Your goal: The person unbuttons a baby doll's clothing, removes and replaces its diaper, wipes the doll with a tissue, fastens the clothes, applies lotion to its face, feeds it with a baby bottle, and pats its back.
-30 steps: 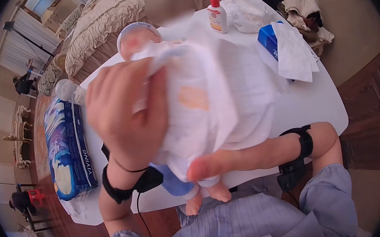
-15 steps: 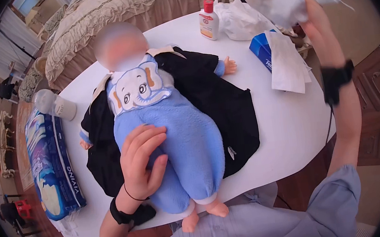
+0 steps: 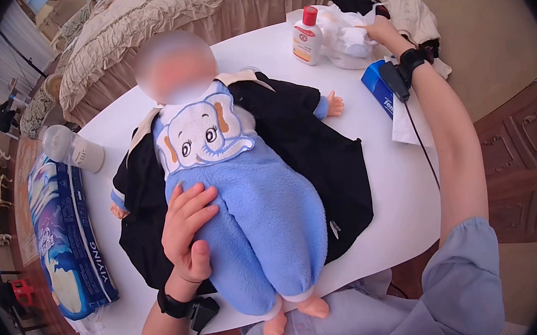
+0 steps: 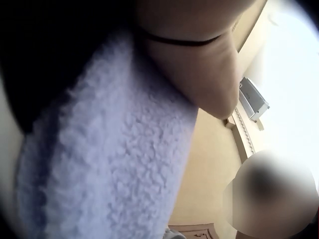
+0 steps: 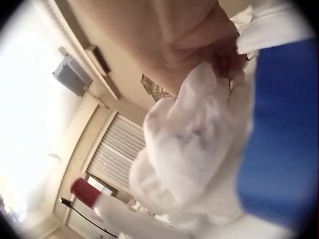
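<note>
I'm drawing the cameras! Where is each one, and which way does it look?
Head: on the person's head, looking down at the doll; left hand and right hand show.
Left wrist: on it, looking past fuzzy blue clothes to a wall; hand edge shows.
Right wrist: on it, facing the white bundle; part of that hand shows.
Head and right wrist share the bottle.

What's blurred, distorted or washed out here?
Head view: curved, dark-edged, a blurred patch over the pale blue fleece-clad doll's head. Left wrist view: glare whitens the upper right. Right wrist view: glare at left, white crumpled bundle soft.
</note>
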Demonstrator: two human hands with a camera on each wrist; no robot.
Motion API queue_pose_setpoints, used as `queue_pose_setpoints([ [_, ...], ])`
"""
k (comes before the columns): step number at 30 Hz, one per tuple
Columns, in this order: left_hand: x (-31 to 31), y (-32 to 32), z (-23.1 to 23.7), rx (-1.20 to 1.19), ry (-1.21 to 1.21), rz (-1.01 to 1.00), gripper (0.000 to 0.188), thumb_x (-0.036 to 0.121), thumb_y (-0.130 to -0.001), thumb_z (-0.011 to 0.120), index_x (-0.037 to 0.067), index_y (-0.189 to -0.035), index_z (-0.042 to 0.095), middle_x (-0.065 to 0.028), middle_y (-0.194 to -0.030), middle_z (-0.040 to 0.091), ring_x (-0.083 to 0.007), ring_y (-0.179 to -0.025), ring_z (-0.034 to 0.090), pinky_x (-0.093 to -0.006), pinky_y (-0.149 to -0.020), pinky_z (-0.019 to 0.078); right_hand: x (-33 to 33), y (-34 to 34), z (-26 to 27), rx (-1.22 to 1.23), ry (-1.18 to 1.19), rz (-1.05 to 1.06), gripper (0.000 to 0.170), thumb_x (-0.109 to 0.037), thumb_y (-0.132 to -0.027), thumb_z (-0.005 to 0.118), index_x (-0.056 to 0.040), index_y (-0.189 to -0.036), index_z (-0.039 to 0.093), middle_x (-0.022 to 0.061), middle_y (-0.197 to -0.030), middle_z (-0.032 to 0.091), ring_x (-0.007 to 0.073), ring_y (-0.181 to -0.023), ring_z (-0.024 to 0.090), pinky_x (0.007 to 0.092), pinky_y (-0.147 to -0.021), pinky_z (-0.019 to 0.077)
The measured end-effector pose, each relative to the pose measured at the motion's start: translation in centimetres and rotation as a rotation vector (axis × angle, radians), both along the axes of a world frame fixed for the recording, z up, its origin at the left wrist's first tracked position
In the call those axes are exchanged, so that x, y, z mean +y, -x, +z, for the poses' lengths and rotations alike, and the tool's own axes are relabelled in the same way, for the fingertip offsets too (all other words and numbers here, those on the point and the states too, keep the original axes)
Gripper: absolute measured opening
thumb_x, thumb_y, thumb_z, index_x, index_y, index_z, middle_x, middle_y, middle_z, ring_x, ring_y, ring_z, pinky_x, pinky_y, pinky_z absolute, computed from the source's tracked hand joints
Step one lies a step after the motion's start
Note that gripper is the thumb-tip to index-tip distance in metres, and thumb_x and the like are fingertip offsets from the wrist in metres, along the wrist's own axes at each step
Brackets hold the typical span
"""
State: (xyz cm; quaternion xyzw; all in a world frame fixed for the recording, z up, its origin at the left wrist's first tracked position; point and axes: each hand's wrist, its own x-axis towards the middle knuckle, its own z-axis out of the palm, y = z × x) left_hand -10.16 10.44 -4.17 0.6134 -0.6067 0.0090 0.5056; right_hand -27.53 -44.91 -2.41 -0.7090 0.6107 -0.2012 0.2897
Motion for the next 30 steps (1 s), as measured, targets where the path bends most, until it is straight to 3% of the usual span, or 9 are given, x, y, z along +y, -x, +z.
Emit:
queue_pose_setpoints([
  [2, 0.0, 0.0, -0.2, 0.005, -0.002, 0.001, 0.051, 0.040, -0.097, 0.041, -0.002, -0.101, 0.068, -0.0198, -0.113, 0.069, -0.0364, -0.117, 0.060, -0.0525, -0.110, 0.0328, -2.5, 0.7, -1.2, 0.440, 0.291, 0.094, 0.060, -0.046, -0.074, 0.081, 0.0048, -0.104, 0.069, 0.0174, -0.105, 0.070, 0.0280, -0.095, 0.069, 0.0435, -0.087, 0.0537],
  [3, 0.0, 0.0, -0.2, 0.008, -0.003, 0.004, 0.051, 0.041, -0.097, 0.041, -0.003, -0.100, 0.068, -0.0200, -0.113, 0.069, -0.0366, -0.117, 0.059, -0.0530, -0.110, 0.0325, -3.1, 1.2, -0.8, 0.528, 0.301, 0.177, 0.088, -0.062, -0.075, 0.072, 0.0105, -0.124, 0.056, 0.0137, -0.074, 0.071, 0.0255, -0.067, 0.070, 0.0405, -0.061, 0.0539],
  [4, -0.1, -0.1, -0.2, 0.011, -0.005, -0.011, 0.051, 0.041, -0.097, 0.041, -0.003, -0.100, 0.068, -0.0200, -0.113, 0.069, -0.0366, -0.117, 0.059, -0.0530, -0.110, 0.0325, -3.4, 2.2, -0.6, 0.533, 0.296, 0.163, 0.088, -0.062, -0.075, 0.072, 0.0105, -0.124, 0.056, 0.0137, -0.074, 0.071, 0.0255, -0.067, 0.070, 0.0405, -0.061, 0.0539],
  [6, 0.0, -0.1, -0.4, 0.001, -0.001, 0.007, 0.051, 0.040, -0.097, 0.041, -0.003, -0.101, 0.068, -0.0205, -0.114, 0.068, -0.0371, -0.118, 0.059, -0.0539, -0.110, 0.0317, -0.3, 4.5, 1.8, -0.083, 0.423, 0.401, 0.077, -0.053, -0.078, 0.075, 0.0039, -0.126, 0.058, 0.0179, -0.121, 0.065, 0.0266, -0.111, 0.062, 0.0378, -0.093, 0.0488],
  [9, 0.0, 0.0, -0.5, 0.008, -0.007, 0.001, 0.051, 0.041, -0.098, 0.041, -0.003, -0.103, 0.067, -0.0211, -0.116, 0.067, -0.0379, -0.120, 0.057, -0.0551, -0.112, 0.0291, 4.5, 7.9, 4.6, -0.158, 0.603, 0.387, 0.075, -0.047, -0.084, 0.071, -0.0005, -0.138, 0.049, 0.0200, -0.124, 0.062, 0.0250, -0.110, 0.063, 0.0376, -0.092, 0.0496],
  [11, 0.1, 0.0, -0.6, 0.011, -0.017, 0.002, 0.050, 0.041, -0.098, 0.042, -0.003, -0.105, 0.066, -0.0215, -0.117, 0.067, -0.0381, -0.121, 0.056, -0.0558, -0.112, 0.0283, 12.1, 11.0, 7.2, -0.100, 0.335, 0.532, 0.079, -0.045, -0.080, 0.076, 0.0015, -0.138, 0.048, 0.0130, -0.136, 0.056, 0.0277, -0.122, 0.056, 0.0367, -0.102, 0.0434],
  [14, 0.0, 0.2, -0.1, -0.020, -0.031, 0.010, 0.049, 0.040, -0.097, 0.043, -0.003, -0.105, 0.066, -0.0218, -0.118, 0.066, -0.0381, -0.122, 0.055, -0.0562, -0.112, 0.0284, 19.6, 15.4, 6.6, 0.270, 0.617, 0.890, 0.087, -0.037, -0.072, 0.083, -0.0007, -0.141, 0.044, 0.0179, -0.147, 0.044, 0.0321, -0.139, 0.038, 0.0401, -0.115, 0.0304],
  [23, 4.1, 2.3, 4.4, -0.711, -0.121, -0.301, 0.063, 0.070, -0.077, 0.065, 0.016, -0.109, 0.063, -0.0058, -0.117, 0.068, -0.0280, -0.115, 0.060, -0.0485, -0.105, 0.0396, 24.3, 18.5, 1.2, 0.384, 0.817, 0.755, 0.048, -0.016, -0.082, 0.070, -0.0008, -0.126, 0.058, 0.0163, -0.128, 0.060, 0.0314, -0.120, 0.055, 0.0399, -0.103, 0.0431],
  [30, 6.7, 3.7, 4.3, -0.968, -0.437, -0.474, 0.053, 0.062, -0.086, 0.059, 0.024, -0.122, 0.054, -0.0016, -0.134, 0.058, -0.0207, -0.122, 0.055, -0.0394, -0.110, 0.0373, 23.8, 18.3, 2.8, 0.006, 0.295, 0.526, 0.033, -0.013, -0.091, 0.058, 0.0012, -0.120, 0.063, 0.0177, -0.114, 0.067, 0.0313, -0.101, 0.065, 0.0349, -0.093, 0.0474],
])
